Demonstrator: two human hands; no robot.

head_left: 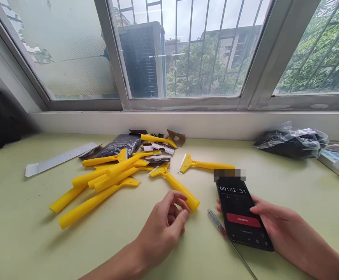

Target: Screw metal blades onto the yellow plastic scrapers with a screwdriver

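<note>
In the head view, the left hand [167, 223] is over the pale green surface [26, 233], its fingers loosely curled. Its grip is slightly spread, with a gap between thumb and forefinger and nothing pinched there. The handle end of a yellow scraper [179, 186] lies just beside the knuckles; whether they touch I cannot tell. This scraper slants away to the upper left, its head near the pile.

The right hand [277, 219] has its grip closed on a black phone [243, 206], thumb on one edge and fingertips showing at the other. The phone tilts toward the viewer; its screen reads 00:02:31 above a red button, and a blurred block hides its top end. A screwdriver [216, 221] with a clear handle lies between the hands, its shaft running down beside the phone.

Beyond the phone, another scraper [210, 165] lies apart, head to the left. To the left, more yellow scrapers [113, 180] lie heaped across one another, with a dark plastic bag [122, 144] and cardboard pieces [177, 138] behind. A pale strip [60, 160] lies left of the bag. A clear bag with black contents [293, 144] sits at far right, below the window [183, 104].
</note>
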